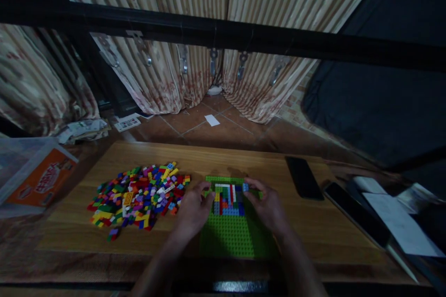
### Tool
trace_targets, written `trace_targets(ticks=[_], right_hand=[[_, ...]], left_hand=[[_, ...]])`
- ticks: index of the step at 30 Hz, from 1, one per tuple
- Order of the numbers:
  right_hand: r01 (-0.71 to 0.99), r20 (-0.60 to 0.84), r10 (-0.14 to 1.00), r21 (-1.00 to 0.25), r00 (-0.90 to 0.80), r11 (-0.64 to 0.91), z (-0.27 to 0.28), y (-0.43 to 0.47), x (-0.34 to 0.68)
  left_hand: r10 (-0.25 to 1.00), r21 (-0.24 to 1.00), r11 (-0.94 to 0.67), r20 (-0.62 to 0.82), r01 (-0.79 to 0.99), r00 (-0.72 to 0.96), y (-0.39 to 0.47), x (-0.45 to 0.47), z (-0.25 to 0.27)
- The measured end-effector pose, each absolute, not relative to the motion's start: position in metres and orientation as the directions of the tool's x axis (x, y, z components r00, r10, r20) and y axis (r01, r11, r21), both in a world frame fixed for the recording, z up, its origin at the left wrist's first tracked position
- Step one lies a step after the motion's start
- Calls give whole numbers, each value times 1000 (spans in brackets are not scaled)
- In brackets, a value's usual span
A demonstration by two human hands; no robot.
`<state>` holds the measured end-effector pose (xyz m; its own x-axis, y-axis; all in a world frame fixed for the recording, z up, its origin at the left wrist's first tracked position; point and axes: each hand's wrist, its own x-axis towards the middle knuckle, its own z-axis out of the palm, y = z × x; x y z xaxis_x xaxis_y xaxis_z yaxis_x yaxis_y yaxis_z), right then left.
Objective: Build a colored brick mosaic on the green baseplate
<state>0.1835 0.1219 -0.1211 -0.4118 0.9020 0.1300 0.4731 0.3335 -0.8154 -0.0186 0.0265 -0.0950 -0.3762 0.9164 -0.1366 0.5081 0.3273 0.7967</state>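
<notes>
A green studded baseplate [230,236] lies on the wooden table in front of me. On its far half sits a low, roughly rectangular build of toy bricks [226,212] in blue, white, red, yellow and green. My right hand [268,206] is at the build's right side, thumb and forefinger closed on a small light blue brick [245,187]. At the left edge of the build is my left hand [195,206], its thumb and forefinger curved and a little apart. I see nothing between them.
A large heap of loose bricks [139,197] covers the table's left part. A black phone [304,177] lies on the right, with another dark device [357,213] by the table's right edge. A clear plastic box [24,158] with an orange label stands far left. Papers [400,218] lie far right.
</notes>
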Motion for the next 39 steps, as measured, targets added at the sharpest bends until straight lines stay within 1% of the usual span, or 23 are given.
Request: trace_targets(ticks=[4, 8, 10, 15, 22, 28, 34, 39], right_hand=[[487, 103, 884, -802, -457, 346, -125, 120, 171], [525, 89, 879, -772, -468, 357, -126, 120, 165], [541, 85, 883, -761, -462, 357, -127, 120, 165], [536, 89, 886, -767, -455, 352, -129, 121, 164], [469, 52, 882, -832, -468, 297, -132, 125, 171], [453, 78, 894, -841, -441, 296, -134, 129, 170], [402, 128, 910, -866, -395, 297, -141, 133, 161], [406, 104, 923, -876, -370, 261, -147, 136, 159]], left_hand=[[925, 771, 346, -184, 535, -333, 27, -16, -98], [916, 695, 393, -238, 602, -323, 27, -14, -98], [918, 679, 391, -234, 621, -321, 27, -14, -99], [932, 682, 354, -197, 640, -305, 26, -14, -100], [945, 719, 311, -165, 621, -282, 24, -14, -102], [948, 706, 308, -170, 638, -270, 23, -14, -103], [944, 690, 325, -191, 647, -270, 25, -14, -99], [935, 678, 353, -224, 644, -276, 23, -14, -96]])
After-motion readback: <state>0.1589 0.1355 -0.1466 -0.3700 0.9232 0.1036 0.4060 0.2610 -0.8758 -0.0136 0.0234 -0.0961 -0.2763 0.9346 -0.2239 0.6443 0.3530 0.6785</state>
